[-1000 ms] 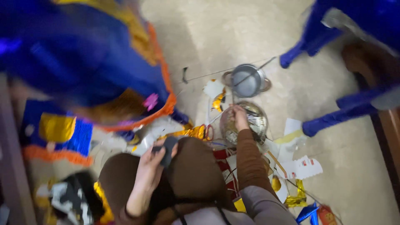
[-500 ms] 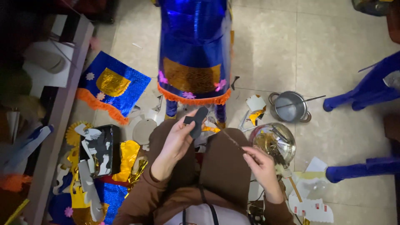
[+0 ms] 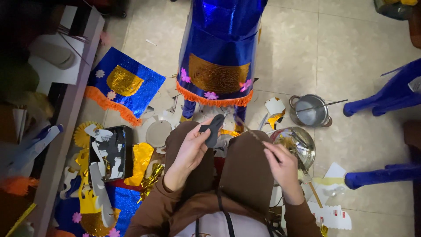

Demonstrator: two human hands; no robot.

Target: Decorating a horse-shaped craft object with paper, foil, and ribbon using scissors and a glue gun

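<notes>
My left hand (image 3: 189, 151) pinches a dark, curved cut-out piece (image 3: 214, 129) above my lap, at twelve o'clock from it. My right hand (image 3: 283, 164) is closed around a thin stick (image 3: 254, 135), I think. A loose grip could drop the small, matte piece into the scraps on the floor (image 3: 289, 57).

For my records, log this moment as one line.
left hand: holds dark cutout | right hand: pinches thin stick | nearby: steel bowl
</notes>
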